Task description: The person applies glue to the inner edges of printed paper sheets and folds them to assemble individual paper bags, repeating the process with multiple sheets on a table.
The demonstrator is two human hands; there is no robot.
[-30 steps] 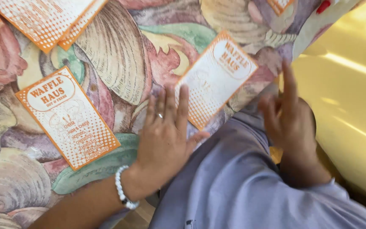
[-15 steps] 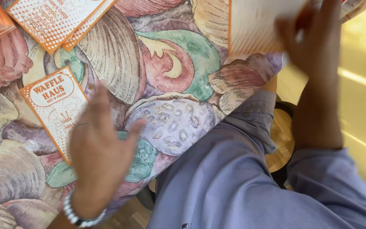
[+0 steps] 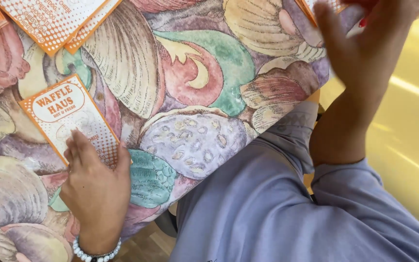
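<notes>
Left hand: the left hand (image 3: 95,191) is lying on the table with its fingers spread a little — the fingertips (image 3: 76,145) are pressing on the lower edge of an orange and white card (image 3: 66,116). It is not gripping the card, only touching it from above.

Right hand: the right hand (image 3: 369,34) is lifting up at the top right, blurry, with fingers open. Another orange card (image 3: 323,7) is peeking out by its fingertips, but I cannot tell if the hand is pinching it or just beside it.

Card under the left hand: it is lying flat, straight ahead of the left hand and a bit to the left. Its long side is running on a slant, from the upper left down to the lower right.

Which hand is nearer: the left one — it is touching already. The right hand is well apart, across the table.

Around them: a tablecloth (image 3: 190,87) with big painted shells is covering the table. More orange cards (image 3: 49,22) are sitting at the top left. A bead bracelet (image 3: 95,251) is circling the left wrist, and a purple sleeve (image 3: 355,194) is covering the right arm.
</notes>
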